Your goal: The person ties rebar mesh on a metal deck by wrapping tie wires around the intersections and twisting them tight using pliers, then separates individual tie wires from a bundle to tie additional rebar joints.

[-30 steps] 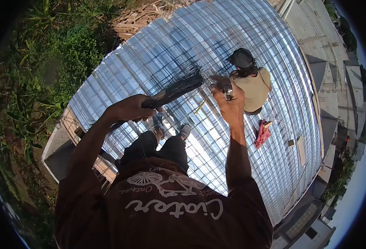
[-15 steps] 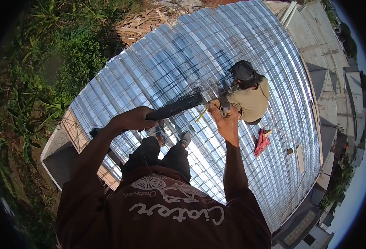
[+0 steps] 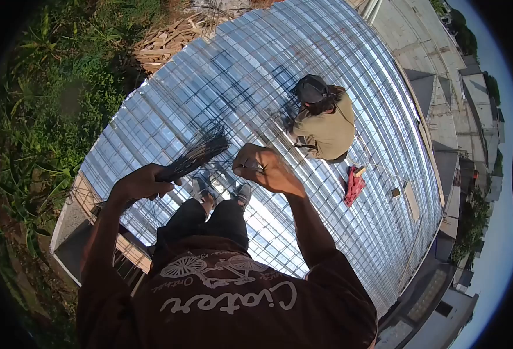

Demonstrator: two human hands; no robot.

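Note:
My left hand (image 3: 143, 182) is closed around one end of a bundle of thin dark tie wire (image 3: 197, 155). The loose ends fan out away from the fist, over the steel mesh. Just right of those ends, my right hand (image 3: 271, 170) is raised with its fingers curled in a pinch. What lies between these fingers, if anything, is too small to make out. Below both hands, the rebar grid (image 3: 320, 192) spreads over shiny corrugated metal sheets, and my feet stand on it.
A co-worker (image 3: 329, 125) in a dark cap crouches on the mesh ahead to the right. Near them lie a red cloth (image 3: 354, 187) and a small board (image 3: 411, 200). The deck edge drops to plants (image 3: 64, 116) on the left. Scrap wood (image 3: 169, 38) is piled beyond.
My right hand has moved left, closer to the wire ends. My left hand still grips the bundle, now further left in view. The whole view has shifted, and the co-worker remains crouched.

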